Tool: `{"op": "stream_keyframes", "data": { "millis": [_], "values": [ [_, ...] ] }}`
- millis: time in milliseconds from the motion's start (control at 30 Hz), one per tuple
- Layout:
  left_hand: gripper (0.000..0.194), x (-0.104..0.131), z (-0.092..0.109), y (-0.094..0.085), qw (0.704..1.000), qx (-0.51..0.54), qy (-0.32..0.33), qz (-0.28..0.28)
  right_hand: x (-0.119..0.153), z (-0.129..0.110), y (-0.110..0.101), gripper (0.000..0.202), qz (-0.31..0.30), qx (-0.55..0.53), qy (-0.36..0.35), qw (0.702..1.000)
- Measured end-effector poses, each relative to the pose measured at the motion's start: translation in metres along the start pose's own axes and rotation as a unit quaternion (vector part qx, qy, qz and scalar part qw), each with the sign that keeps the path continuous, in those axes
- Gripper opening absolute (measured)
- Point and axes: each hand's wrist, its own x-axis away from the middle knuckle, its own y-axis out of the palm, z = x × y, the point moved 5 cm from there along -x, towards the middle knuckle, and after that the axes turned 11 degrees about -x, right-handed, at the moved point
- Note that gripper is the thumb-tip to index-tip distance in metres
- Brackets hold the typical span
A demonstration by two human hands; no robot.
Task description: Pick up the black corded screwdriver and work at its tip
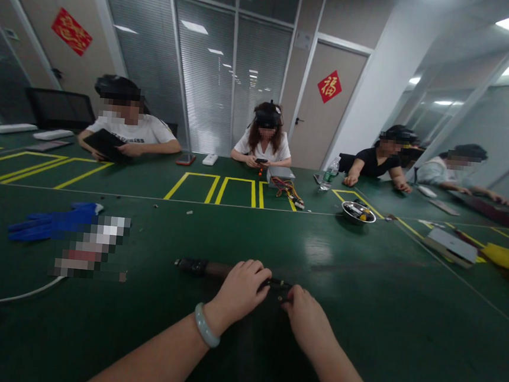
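A dark rod-shaped tool (pixel 216 270) lies across the green table, its left end black with a small metal tip and its middle brownish. My left hand (pixel 244 282), with a pale bangle at the wrist, is closed over its right part. Thin black pieces with small metal spots (pixel 279 283) stick out to the right of those fingers. My right hand (pixel 308 314) pinches at that end, the fingertips on a thin dark piece whose kind I cannot make out. What lies under my left palm is hidden.
Blue gloves (pixel 56 221) and a blurred-out pale object with a white cable (pixel 17 298) lie at left. Farther off are a metal bowl of parts (pixel 358 213), a power supply with wires (pixel 281 175), a water bottle (pixel 329 174) and a laptop-like slab (pixel 450 247). Several people sit opposite.
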Motion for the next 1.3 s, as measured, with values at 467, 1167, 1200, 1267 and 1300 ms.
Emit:
{"op": "stream_keyframes", "data": {
  "millis": [467, 1167, 1200, 1267, 1300],
  "values": [
    [0.008, -0.008, 0.006, 0.01, 1.0, 0.014, 0.015, 0.016, -0.014, 0.003, -0.03, 0.017, 0.155, -0.111, -0.053, 0.98],
    [0.005, -0.011, 0.003, 0.017, 1.0, 0.001, 0.018, 0.007, -0.02, -0.009, -0.006, 0.012, 0.073, -0.12, -0.123, 0.982],
    [0.005, -0.011, 0.003, 0.017, 1.0, 0.0, 0.018, 0.008, -0.02, -0.01, -0.005, 0.011, 0.08, -0.12, -0.129, 0.981],
    [0.005, -0.011, 0.003, 0.018, 1.0, -0.002, 0.018, 0.012, -0.019, -0.011, -0.005, 0.012, 0.09, -0.119, -0.141, 0.979],
    [0.005, -0.011, 0.003, 0.019, 1.0, -0.003, 0.017, 0.014, -0.019, -0.012, -0.005, 0.012, 0.093, -0.119, -0.144, 0.978]
  ]
}}
